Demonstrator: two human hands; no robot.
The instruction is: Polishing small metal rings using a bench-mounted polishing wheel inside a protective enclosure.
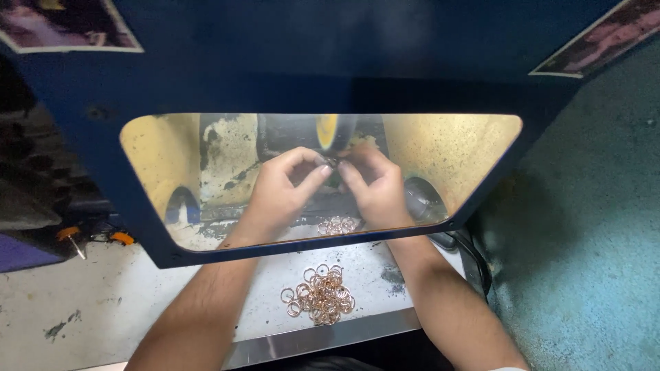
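Observation:
Behind a clear window in a blue shield [330, 69], my left hand [282, 189] and my right hand [375, 185] meet fingertip to fingertip. Together they pinch a small ring [333, 162] close under a round wheel with a yellow edge [328, 130]. The ring is mostly hidden by my fingers. A small heap of copper-coloured rings [338, 225] lies just below my hands, inside the window. A bigger pile of the same rings [320, 295] rests on the white bench [89, 302] between my forearms.
The shield's blue frame [137, 206] surrounds the window. A tool with an orange handle [69, 237] and another orange piece [122, 238] lie at the left. A black cable [481, 264] runs down at the right, beside a teal wall [591, 227].

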